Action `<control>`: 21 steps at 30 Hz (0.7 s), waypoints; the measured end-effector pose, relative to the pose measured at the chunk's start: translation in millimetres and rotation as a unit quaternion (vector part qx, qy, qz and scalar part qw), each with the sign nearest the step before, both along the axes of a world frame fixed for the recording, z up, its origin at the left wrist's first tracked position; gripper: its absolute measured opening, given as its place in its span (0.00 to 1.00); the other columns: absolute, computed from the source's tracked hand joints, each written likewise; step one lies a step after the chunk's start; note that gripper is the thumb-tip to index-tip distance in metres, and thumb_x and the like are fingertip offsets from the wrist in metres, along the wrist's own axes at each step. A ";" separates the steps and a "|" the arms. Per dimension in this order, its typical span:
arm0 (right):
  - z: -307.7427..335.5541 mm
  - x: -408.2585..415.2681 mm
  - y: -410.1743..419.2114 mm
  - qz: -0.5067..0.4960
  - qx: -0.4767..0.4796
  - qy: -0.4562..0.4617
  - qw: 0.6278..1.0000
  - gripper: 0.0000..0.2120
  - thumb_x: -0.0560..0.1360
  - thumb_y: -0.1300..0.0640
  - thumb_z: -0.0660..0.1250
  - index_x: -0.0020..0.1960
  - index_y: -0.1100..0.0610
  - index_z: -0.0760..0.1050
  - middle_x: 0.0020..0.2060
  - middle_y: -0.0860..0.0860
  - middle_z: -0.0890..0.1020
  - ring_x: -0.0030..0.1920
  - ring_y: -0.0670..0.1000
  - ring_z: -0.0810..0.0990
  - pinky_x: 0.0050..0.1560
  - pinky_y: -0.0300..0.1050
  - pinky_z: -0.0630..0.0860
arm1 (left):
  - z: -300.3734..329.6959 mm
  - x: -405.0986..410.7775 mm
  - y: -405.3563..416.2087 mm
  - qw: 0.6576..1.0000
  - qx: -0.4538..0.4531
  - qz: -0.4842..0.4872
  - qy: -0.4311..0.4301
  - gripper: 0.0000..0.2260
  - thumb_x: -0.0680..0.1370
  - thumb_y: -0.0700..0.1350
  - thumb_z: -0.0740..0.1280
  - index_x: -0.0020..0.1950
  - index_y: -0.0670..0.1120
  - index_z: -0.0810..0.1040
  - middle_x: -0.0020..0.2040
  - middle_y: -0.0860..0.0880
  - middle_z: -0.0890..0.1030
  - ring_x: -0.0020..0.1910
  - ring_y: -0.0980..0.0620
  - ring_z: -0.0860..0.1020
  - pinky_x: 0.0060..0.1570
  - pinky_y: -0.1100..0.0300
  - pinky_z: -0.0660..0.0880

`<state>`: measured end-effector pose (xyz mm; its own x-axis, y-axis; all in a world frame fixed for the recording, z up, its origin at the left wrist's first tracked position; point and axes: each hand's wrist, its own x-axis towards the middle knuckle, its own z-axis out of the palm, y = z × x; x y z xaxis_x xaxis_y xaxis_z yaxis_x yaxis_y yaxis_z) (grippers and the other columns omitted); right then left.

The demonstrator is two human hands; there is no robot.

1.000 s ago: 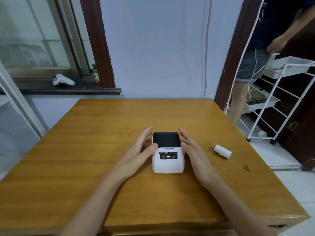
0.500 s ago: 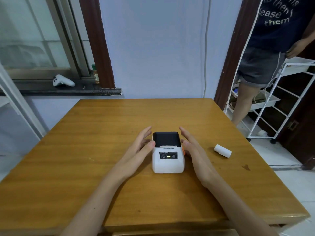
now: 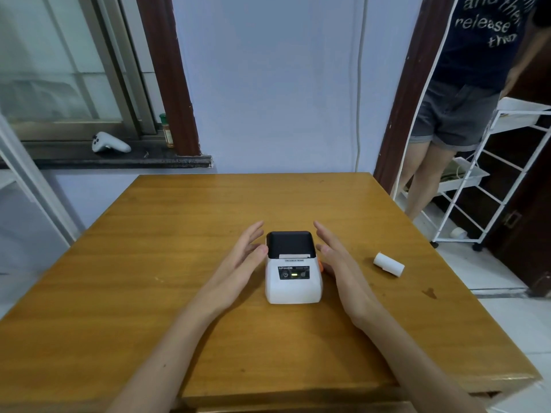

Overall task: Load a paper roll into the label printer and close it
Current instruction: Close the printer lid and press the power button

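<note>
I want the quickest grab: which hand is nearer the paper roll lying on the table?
Right. The right hand sits beside the printer, with the paper roll farther out on its side; the left hand is across the printer.

A label printer point(image 3: 293, 271) stood at the centre of the wooden worktop point(image 3: 149, 293), with a paper roll point(image 3: 389, 264) lying nearer the right edge.
</note>
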<state>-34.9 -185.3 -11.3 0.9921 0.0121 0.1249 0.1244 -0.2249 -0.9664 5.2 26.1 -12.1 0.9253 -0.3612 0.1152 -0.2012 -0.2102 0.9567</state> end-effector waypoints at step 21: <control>1.2 0.7 -0.4 -0.004 0.001 0.004 1.000 0.25 0.76 0.38 0.52 0.74 0.34 0.60 0.58 0.21 0.69 0.66 0.30 0.67 0.74 0.50 0.63 | 1.0 -0.1 0.7 1.000 0.000 0.011 0.001 0.26 0.78 0.64 0.57 0.76 0.64 0.60 0.75 0.61 0.66 0.72 0.65 0.66 0.64 0.67 0.64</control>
